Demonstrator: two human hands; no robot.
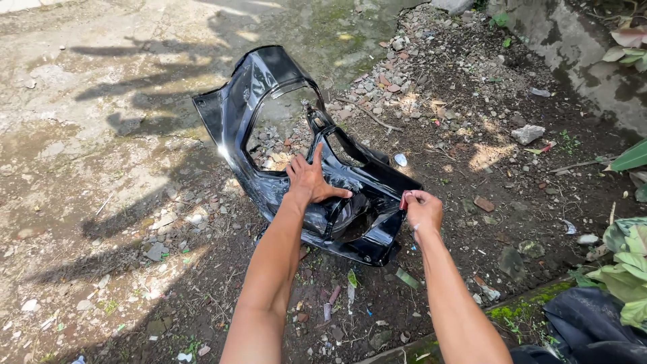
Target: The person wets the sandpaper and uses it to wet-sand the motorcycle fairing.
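A glossy black plastic motorcycle fairing panel (253, 94) with large cut-out openings lies on the gravelly ground. My left hand (308, 178) is spread flat on the panel's middle bar, fingers apart, pressing on it. At the panel's right edge, my right hand (422, 209) pinches a small red-tipped object (404, 199), perhaps a tool handle; its tip touches the panel's rim.
The ground is dirt with stones and litter. A stone pile (404, 74) lies behind the panel, a concrete wall (579, 61) runs at the upper right, and green leaves (623, 269) and a dark cloth (586, 323) sit at the right. A mossy kerb (512, 310) crosses the lower right.
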